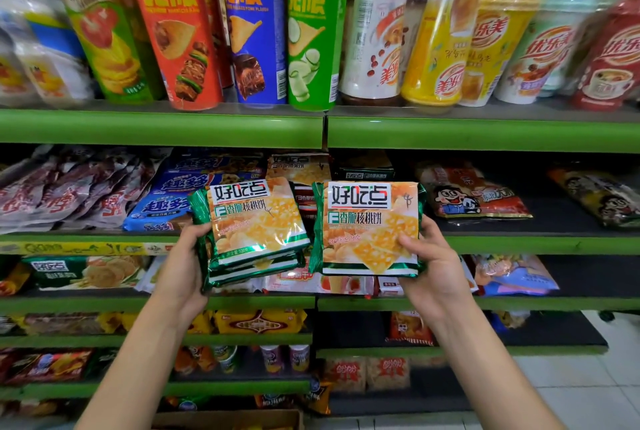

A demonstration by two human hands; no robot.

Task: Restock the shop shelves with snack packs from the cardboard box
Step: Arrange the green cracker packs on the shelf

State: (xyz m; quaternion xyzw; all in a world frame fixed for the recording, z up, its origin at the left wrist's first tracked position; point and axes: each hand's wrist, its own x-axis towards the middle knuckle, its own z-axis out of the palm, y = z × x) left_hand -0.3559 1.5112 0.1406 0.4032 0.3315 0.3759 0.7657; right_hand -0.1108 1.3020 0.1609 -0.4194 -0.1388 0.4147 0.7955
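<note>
I held snack packs in both hands, raised in front of the shelves. My left hand (183,266) gripped a small stack of green-and-orange cracker packs (252,232), fingers hidden behind and thumb at the near left edge; how many packs were in the stack I could not count surely. My right hand (433,266) held what looked like a single matching pack (370,227), thumb pressed on its front lower right corner. Both lay with their long sides running left to right, faces tilted toward me, the two almost touching at the middle.

Directly beyond them, on the second shelf (519,242), sat packs of the same kind (299,169), so the slot lay straight ahead and slightly up, about equally near to either hand. I judged the next move a forward push onto that pile.

The cardboard box (228,421) showed only as a cut-off rim at the bottom edge. The top-shelf chip tubes (256,31) and cups (436,45) were blurred toward the sides.
</note>
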